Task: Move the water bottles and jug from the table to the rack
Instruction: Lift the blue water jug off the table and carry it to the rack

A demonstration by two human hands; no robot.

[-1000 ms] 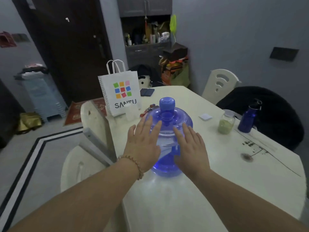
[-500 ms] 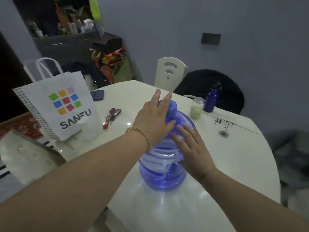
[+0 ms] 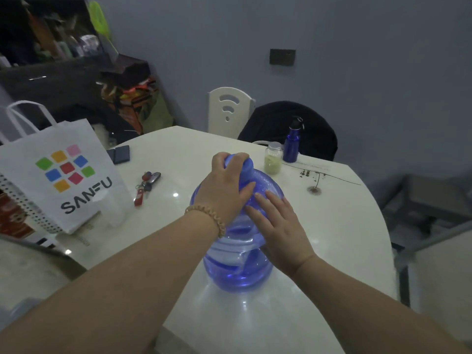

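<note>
The blue jug [image 3: 240, 241] is seen upright on the tabletop [image 3: 332, 226], its neck wrapped by the left hand [image 3: 226, 186] while the right hand [image 3: 277, 226], spread flat, is pressed to its shoulder, seemingly to steady a lift.

A: State the room's fixed elements.
B: Grey-blue wall [image 3: 332, 72] with dark switch plate [image 3: 282, 56] at 1 o'clock. White chair [image 3: 229, 111] at 12 o'clock behind the glossy cream tabletop [image 3: 332, 226]. Cluttered dark shelf unit [image 3: 51, 60] at 10 o'clock. Lighting dim.
</note>
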